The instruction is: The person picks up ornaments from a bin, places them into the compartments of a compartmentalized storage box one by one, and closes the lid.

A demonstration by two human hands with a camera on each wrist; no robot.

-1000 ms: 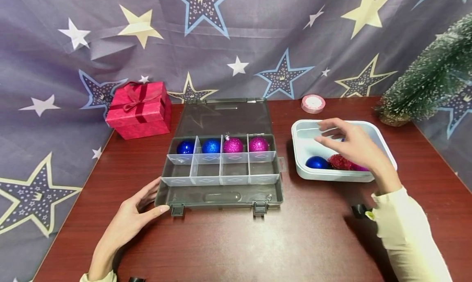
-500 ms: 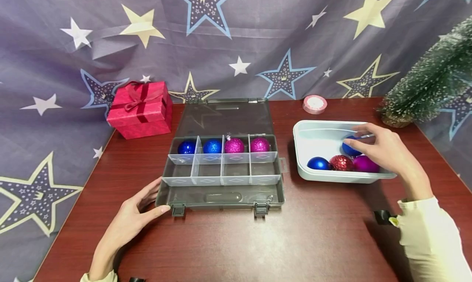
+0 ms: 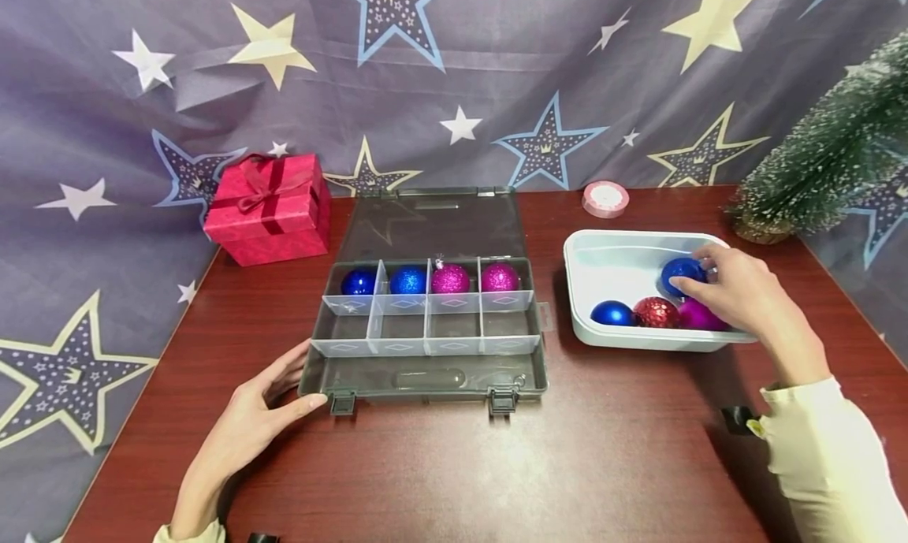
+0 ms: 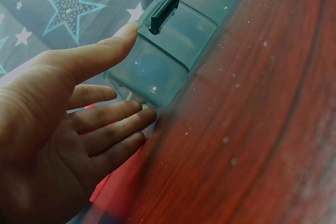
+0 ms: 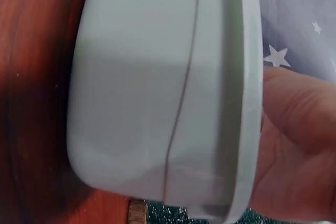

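In the head view my right hand (image 3: 753, 297) reaches over the right side of a white bin (image 3: 589, 251). It pinches a blue Christmas ball (image 3: 681, 275) between thumb and fingers. A smaller-looking blue ball (image 3: 613, 314), a red glittery ball (image 3: 656, 313) and a magenta ball (image 3: 698, 316) lie in the bin's front part. My left hand (image 3: 248, 421) touches the front left corner of a grey clear divided box (image 3: 426, 377), thumb at its front edge, fingers straight along its side. The box's back row holds two blue balls (image 3: 407, 280) and two pink glitter balls (image 3: 450, 279).
The box's lid (image 3: 433, 228) lies open behind it. A red gift box (image 3: 269, 212) sits at the back left, a pink ribbon roll (image 3: 605, 199) at the back. To the right stands a small frosted tree (image 3: 816, 149). A star-printed cloth (image 3: 482, 54) hangs behind the table.
My right hand has moved right and down into the white bin and taken hold of the blue ball there. The left hand has stayed at the box corner.
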